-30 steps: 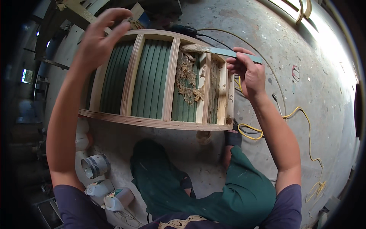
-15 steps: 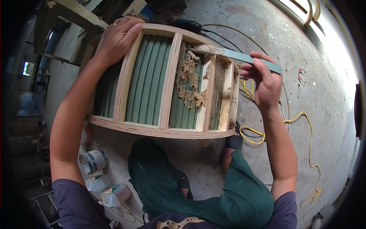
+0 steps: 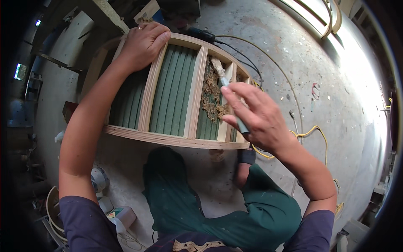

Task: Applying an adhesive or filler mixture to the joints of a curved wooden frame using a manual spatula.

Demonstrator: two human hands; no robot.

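Note:
A curved plywood frame with cross slats and ribbed green strips between them stands tilted in front of me. My left hand is closed over its far edge at the left. In my right hand is a brush with a pale blue-grey handle, gripped between thumb and fingers. Its caked, whitish bristles touch the far end of a narrow bay on the right. Lumpy brown paste covers part of the green strips there. My right hand hides the frame's right end.
A black power tool lies behind the frame, its cable running over the concrete floor. A yellow cord loops at the right. Red-rimmed glasses lie farther off. Plastic jugs stand at lower left, and a wooden beam rises at upper left.
My right hand has swung left and nearer, over the frame's right end, turning the brush from nearly level to steep, bristles pointing away. The left hand keeps its hold on the frame.

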